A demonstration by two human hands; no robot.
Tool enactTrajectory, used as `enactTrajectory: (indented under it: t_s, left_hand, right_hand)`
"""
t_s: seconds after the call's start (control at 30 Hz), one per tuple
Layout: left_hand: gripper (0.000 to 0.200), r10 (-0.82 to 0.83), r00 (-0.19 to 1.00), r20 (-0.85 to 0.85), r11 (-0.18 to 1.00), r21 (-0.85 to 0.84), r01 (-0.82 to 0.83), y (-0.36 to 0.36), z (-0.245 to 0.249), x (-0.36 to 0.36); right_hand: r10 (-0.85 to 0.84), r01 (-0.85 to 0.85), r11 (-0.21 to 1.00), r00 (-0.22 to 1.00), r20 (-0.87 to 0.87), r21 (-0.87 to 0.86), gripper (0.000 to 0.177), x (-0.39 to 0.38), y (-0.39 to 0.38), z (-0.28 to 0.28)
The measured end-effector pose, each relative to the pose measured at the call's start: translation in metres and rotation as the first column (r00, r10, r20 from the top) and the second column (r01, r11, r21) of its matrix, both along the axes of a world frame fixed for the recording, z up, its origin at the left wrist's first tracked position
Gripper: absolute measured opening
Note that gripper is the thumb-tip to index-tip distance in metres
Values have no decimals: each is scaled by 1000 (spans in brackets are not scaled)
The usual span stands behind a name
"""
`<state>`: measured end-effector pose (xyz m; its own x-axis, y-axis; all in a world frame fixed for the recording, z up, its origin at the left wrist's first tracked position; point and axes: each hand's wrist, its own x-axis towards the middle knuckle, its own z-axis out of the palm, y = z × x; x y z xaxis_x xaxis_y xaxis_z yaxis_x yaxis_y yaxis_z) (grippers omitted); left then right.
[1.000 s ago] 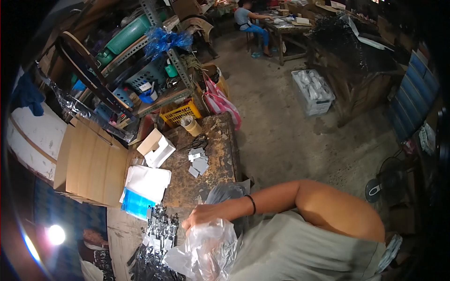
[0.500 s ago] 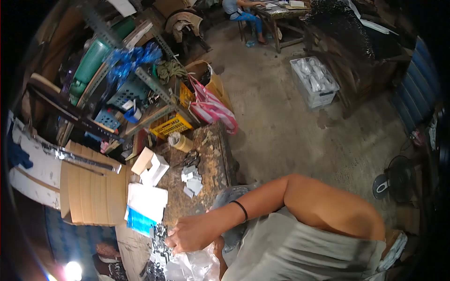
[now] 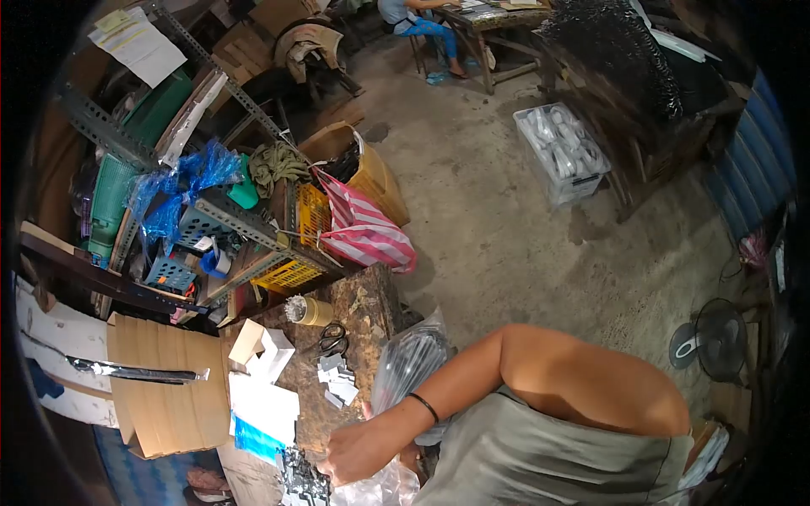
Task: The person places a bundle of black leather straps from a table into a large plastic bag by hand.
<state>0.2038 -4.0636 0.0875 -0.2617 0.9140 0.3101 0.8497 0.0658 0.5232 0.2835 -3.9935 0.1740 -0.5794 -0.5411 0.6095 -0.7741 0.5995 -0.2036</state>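
Note:
My right hand (image 3: pixel 363 451), with a dark band on its wrist, is low over the wooden bench. Its fingers are curled at the edge of a pile of small shiny black pieces (image 3: pixel 302 479); what they pinch is too small to make out. A clear plastic bag (image 3: pixel 384 487) lies crumpled just below this hand. Only a bit of my left hand (image 3: pixel 410 458) shows under the right wrist, its fingers hidden. Beside the forearm stands a larger clear bag of long thin items (image 3: pixel 412 363). White paper sheets (image 3: pixel 263 401) and a blue packet (image 3: pixel 257 437) lie beyond the pile.
Small grey-white cards (image 3: pixel 337 379), black scissors (image 3: pixel 334 339), a tan cup (image 3: pixel 310 311) and a white box (image 3: pixel 270 354) are on the bench (image 3: pixel 367 295). Cardboard (image 3: pixel 169 384) stands at left, near a cluttered shelf. Another person (image 3: pixel 422 25) sits at a far table.
The view has shifted, so the bench items appear lower. My right hand sits lower in the picture, still at the black pieces, its fingers still curled. More of the larger clear bag shows.

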Motion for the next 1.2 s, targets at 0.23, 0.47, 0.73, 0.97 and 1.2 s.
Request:
enactTrajectory:
  t_s: [0.23,0.47,0.73,0.97,1.2]
  left_hand:
    - [23,-7,998,56,999,37,5,-7,1,2]
    - [23,3,994,106,999,44,-8,-25,5,-3]
    - [24,13,986,167,998,62,-24,-31,14,-1]
    - [25,-9,980,198,998,68,-4,-33,31,-2]
    - [25,24,978,207,993,110,-48,-37,66,4]
  right_hand:
    - [50,-34,985,995,91,-169,16,-22,13,18]
    - [117,-100,939,993,30,-329,84,-10,67,33]
    - [-196,252,960,916,350,-122,107,45,99,-83]
    - [-224,333,940,762,608,-71,80,63,99,-53]
    - [-233,252,950,965,123,-183,70,50,95,-35]
